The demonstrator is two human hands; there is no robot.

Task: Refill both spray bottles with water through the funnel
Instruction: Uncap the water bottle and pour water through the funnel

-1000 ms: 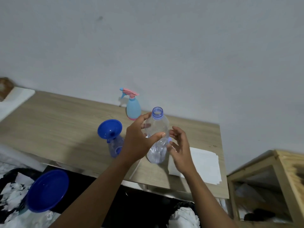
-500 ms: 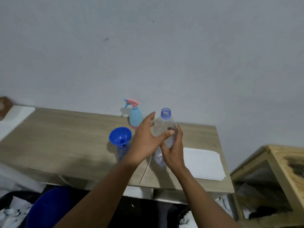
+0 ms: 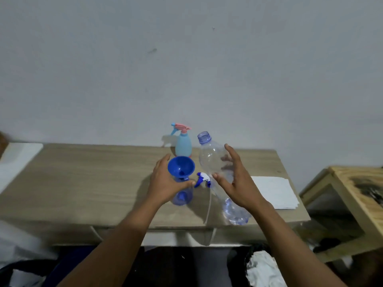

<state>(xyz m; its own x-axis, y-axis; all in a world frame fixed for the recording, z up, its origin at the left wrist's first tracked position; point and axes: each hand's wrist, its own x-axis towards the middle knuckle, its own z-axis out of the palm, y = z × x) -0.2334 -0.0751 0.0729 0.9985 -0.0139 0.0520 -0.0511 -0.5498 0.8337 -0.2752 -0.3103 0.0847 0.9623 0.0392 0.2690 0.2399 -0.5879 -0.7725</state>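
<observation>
Head view: left grip [image 3: 164, 183] wrapped round blue bottle [image 3: 182, 199] on counter [image 3: 93, 179], just under funnel [image 3: 181, 165] seated in its neck. Right grip [image 3: 238, 183] curled round clear water bottle [image 3: 211, 158], uncapped, tilted, mouth up-left. Loose spray head [image 3: 202, 179] lies between bottles. Pink-topped sprayer [image 3: 183, 146] upright by wall.

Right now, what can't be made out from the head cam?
All in the head view:
Water level in the spray bottle under the funnel: the left hand covers its side.
Whether that hand grips or only touches it: the contact is hidden.
Middle of the water bottle: behind the right hand.
Fill of the light blue bottle: opaque wall.
Dark things below the table: blurred, cut off by the bottom edge.
</observation>
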